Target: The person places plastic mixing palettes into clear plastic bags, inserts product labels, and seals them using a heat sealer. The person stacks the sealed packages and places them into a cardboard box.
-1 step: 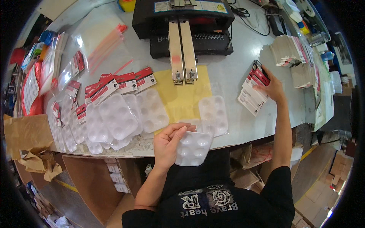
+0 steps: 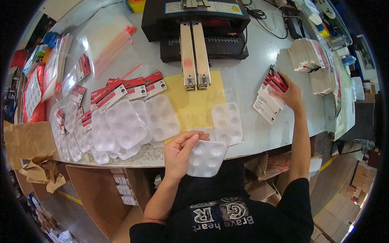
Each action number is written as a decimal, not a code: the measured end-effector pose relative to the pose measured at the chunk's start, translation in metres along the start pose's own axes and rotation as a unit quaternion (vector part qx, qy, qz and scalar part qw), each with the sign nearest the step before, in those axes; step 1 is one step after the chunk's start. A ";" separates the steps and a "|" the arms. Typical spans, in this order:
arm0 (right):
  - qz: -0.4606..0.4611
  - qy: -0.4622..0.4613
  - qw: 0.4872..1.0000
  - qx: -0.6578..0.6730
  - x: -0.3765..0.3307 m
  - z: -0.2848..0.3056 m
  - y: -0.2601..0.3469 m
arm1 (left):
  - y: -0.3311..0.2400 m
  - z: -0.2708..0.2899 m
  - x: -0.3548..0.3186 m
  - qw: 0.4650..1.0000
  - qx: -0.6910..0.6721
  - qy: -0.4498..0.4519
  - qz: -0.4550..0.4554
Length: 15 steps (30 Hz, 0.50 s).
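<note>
Near the table's front edge, my left hand (image 2: 178, 154) pinches a white plastic paint palette (image 2: 207, 158) with rounded wells between thumb and fingers, tilted over my lap. Just beyond it, another white palette (image 2: 227, 121) in a clear bag lies on the table. At the right, my right hand (image 2: 291, 95) is closed around the edge of a small fanned stack of red and white header cards (image 2: 267, 106), thumb towards me and fingers at the far side. Its fingertips are partly hidden. Several bagged palettes with red and white cards form a pile (image 2: 125, 125) at the left.
A black sealing machine (image 2: 194, 20) with two metal arms stands at the back, over a yellow sheet (image 2: 198, 105). Clear bags (image 2: 109, 44) lie back left. Bundled cards (image 2: 306, 54) are piled at the right. Brown paper (image 2: 30, 141) and a cardboard box (image 2: 97, 194) flank the front edge.
</note>
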State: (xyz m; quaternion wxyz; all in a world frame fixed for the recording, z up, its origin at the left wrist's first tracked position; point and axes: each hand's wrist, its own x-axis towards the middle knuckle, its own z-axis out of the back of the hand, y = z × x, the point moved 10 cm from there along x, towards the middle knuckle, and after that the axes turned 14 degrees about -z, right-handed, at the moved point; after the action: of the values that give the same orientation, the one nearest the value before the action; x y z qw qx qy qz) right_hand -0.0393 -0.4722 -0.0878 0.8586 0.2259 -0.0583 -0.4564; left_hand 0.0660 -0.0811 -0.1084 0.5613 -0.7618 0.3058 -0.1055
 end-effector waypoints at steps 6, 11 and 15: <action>0.026 -0.094 0.991 0.091 -0.086 0.032 0.085 | -0.014 -0.010 0.001 0.999 0.043 0.019 -0.023; 0.309 0.028 0.944 0.111 -0.160 -0.006 0.200 | -0.024 -0.020 -0.008 0.990 0.123 0.064 -0.027; 0.330 0.064 0.935 0.111 -0.169 -0.021 0.221 | -0.036 -0.011 -0.012 0.982 0.172 0.033 -0.066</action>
State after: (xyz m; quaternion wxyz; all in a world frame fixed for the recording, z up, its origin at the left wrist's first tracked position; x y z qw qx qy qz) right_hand 0.0370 -0.2224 0.0087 0.9322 0.3168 -0.1251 -0.1229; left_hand 0.0638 -0.0764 -0.0695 0.6654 -0.6686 0.2506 -0.2178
